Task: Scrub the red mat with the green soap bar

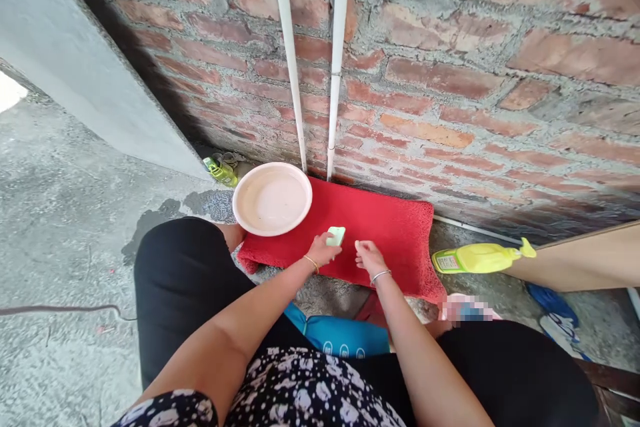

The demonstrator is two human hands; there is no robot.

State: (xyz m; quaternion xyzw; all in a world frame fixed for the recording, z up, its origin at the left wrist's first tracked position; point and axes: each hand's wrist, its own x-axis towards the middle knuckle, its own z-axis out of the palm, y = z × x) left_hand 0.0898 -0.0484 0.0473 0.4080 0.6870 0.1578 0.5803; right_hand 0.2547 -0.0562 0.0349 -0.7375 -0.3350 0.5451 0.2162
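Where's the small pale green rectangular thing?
Near the head view's middle, the green thing is in the left hand, over the red fuzzy cloth, between the round pale pink basin and the right hand.

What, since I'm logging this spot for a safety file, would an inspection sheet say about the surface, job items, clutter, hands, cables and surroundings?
Surface: low, covered in red cloth.
Job's things: small pale green object in the left hand; pale basin at the cloth's left end.
Clutter: yellow-green pump bottle off the right end; smaller green bottle beyond the basin.
Hands: left hand grips the green object; right hand is close by, fingers bent, contents unclear.
Cables: one dark cable on the floor, left.
Surroundings: brick wall, white pipes, dark floor patch.
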